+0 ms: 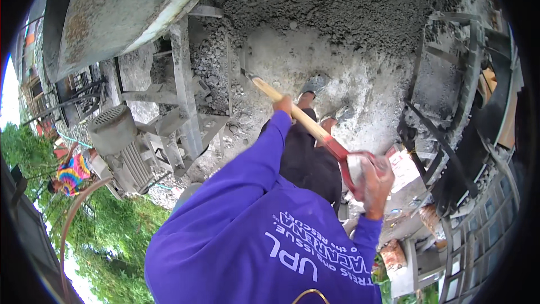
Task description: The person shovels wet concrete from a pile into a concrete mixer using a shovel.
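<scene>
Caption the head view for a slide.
Both hands, left and right, grip a wooden-handled shovel over wet concrete.

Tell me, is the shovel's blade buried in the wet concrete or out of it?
Cannot tell: the wooden handle slants toward the concrete heap, but the blade end is hidden from view by the mixer frame.

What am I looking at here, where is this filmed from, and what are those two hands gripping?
This is one wide fisheye picture from a camera worn on a person's head, looking down; straight edges bend near the rim. The purple sleeves are the wearer's own arms. The left hand grips a wooden shovel handle partway along, and the right hand holds its red end grip. The shaft points down toward wet grey concrete on the ground. A mixer drum with its motor stands to the left. Another person in bright clothes is at the far left.
</scene>
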The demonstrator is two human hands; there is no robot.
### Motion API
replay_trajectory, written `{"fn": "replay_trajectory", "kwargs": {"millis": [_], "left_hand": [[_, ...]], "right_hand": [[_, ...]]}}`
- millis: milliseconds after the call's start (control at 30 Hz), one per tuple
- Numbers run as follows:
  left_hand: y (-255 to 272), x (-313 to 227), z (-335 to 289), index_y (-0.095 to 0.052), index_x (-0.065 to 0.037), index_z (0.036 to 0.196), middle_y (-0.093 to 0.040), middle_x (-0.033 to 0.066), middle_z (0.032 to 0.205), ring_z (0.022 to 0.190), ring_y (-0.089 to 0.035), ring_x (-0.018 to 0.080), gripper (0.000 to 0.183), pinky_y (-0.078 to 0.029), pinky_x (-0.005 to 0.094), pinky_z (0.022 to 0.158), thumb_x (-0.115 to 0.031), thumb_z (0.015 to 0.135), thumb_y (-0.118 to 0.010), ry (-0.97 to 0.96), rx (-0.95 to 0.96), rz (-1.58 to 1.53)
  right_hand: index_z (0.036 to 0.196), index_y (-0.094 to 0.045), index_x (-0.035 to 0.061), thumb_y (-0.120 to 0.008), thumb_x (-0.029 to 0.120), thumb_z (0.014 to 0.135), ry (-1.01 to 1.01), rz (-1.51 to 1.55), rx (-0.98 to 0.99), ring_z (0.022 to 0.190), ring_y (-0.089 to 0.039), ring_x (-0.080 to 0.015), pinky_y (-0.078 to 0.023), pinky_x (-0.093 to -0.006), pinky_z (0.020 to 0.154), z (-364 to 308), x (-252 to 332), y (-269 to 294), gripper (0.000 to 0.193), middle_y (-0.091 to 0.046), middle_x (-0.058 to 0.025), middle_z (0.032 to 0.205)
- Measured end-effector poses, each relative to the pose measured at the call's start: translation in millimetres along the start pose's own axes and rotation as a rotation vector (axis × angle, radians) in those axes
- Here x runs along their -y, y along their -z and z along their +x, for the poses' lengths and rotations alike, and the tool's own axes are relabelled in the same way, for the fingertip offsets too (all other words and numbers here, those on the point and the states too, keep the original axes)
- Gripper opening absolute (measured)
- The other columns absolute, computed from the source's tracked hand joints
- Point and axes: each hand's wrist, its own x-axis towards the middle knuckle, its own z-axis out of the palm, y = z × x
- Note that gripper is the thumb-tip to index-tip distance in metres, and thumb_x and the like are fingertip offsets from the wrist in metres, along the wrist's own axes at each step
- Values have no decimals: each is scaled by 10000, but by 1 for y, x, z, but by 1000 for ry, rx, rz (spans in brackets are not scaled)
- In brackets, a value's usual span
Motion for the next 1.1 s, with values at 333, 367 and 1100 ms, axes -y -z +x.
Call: {"fn": "replay_trajectory", "kwargs": {"millis": [333,367,1100], "left_hand": [[-40,-51,-122,-555,110,947,-578,150,793,623,-600,254,384,-501,419,520,-211,779,-680,100,218,215],[-46,-59,-111,-558,109,928,-578,144,767,621,-602,256,374,-502,426,521,-211,780,-683,26,144,203],[24,-29,17,-563,115,887,-605,164,772,645,-618,279,366,-513,406,555,-205,744,-672,76,59,278]], "right_hand": [[930,-533,36,-660,214,841,-26,125,-232,390,-466,-82,-364,-220,347,-33,-1,67,236,-541,-22,591],[925,-539,35,-661,218,847,-66,235,-241,391,-466,-82,-366,-222,346,-21,-17,56,233,-527,-15,576],[882,-553,19,-694,213,834,-106,155,-10,422,-499,-73,-365,-225,374,-2,-19,-28,245,-556,-24,601]]}}
